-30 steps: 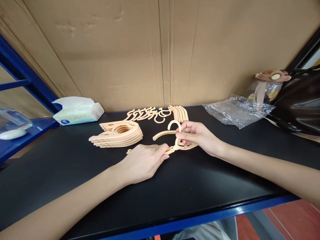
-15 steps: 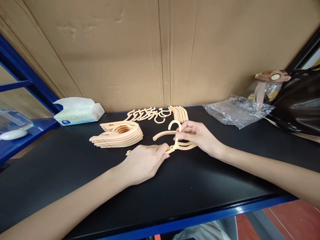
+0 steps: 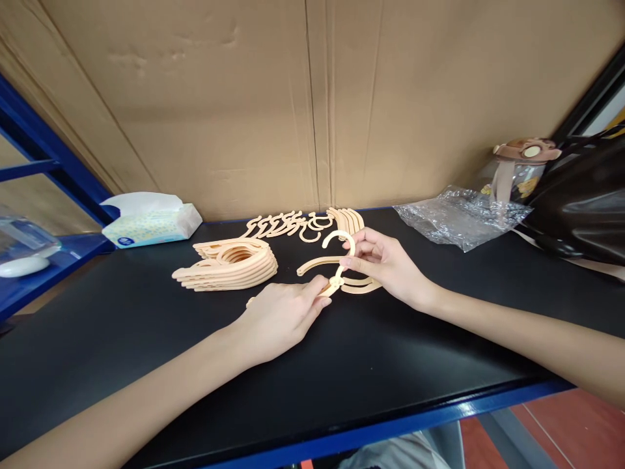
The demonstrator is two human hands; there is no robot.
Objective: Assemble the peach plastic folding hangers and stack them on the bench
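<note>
My left hand [image 3: 280, 319] is closed on a beige hanger arm [image 3: 328, 288], most of it hidden under the fingers. Between thumb and fingers, my right hand [image 3: 385, 264] pinches a beige hook [image 3: 346, 240], whose lower end meets the hanger arm at a joint. Curved beige pieces [image 3: 317, 262] lie behind and beside the joint, partly covered by my right hand. To the left sits a stack of folded beige hanger parts [image 3: 234, 268]. Several loose hooks [image 3: 278, 225] and a group of curved arms [image 3: 349, 219] rest farther back.
A tissue pack [image 3: 149, 221] stands at the back left of the black table [image 3: 303, 397]. Crumpled clear plastic [image 3: 454, 218], a bottle [image 3: 522, 169] and a dark bag [image 3: 581, 202] are at the right. Cardboard [image 3: 215, 104] rises behind.
The hook has tilted, its curved top moving slightly left and up, and its base now sits closer to my left fingers. Both hands keep their grips. The view has shifted slightly.
</note>
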